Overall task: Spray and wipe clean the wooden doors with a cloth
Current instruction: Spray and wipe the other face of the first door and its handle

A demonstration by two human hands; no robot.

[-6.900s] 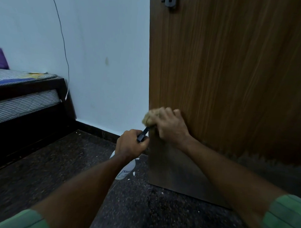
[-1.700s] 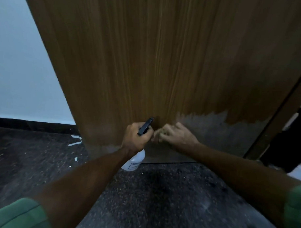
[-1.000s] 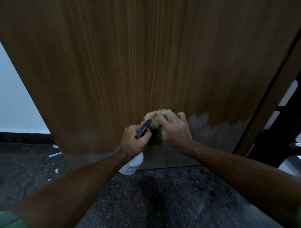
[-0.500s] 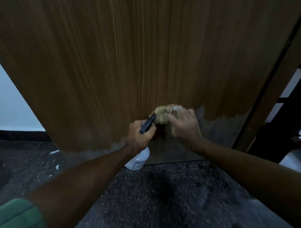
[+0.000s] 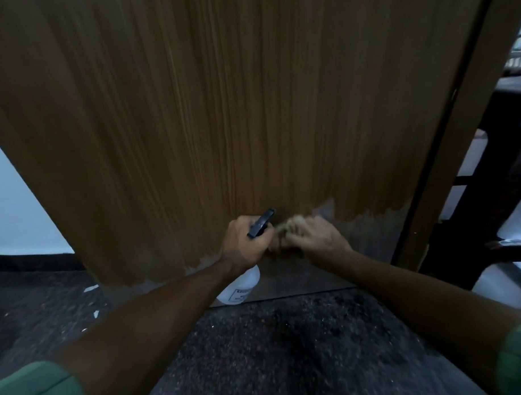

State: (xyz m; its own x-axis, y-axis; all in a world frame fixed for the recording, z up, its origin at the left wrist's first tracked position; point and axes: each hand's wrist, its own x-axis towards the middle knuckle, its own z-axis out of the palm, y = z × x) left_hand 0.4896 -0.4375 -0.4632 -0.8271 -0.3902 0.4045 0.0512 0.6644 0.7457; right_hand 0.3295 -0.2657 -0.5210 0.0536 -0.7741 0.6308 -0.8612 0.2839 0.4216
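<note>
A brown wooden door (image 5: 226, 113) with vertical grain fills most of the head view; its bottom strip is worn grey. My left hand (image 5: 244, 241) grips a white spray bottle (image 5: 241, 286) with a black trigger head, held low in front of the door. Just to its right, my right hand (image 5: 314, 236) presses a crumpled tan cloth (image 5: 288, 225) against the door near the edge of the grey patch. The cloth is blurred and mostly covered by my fingers.
The door frame (image 5: 450, 150) stands at the right, with dark furniture legs (image 5: 470, 243) beyond it. A white wall (image 5: 13, 209) with a black skirting strip is at the left. Dark speckled floor (image 5: 277, 345) lies below, with small white flecks at the left.
My right hand with the cloth has slid down and a little left on the door, closer to my left hand. The bottle stays held in roughly the same place.
</note>
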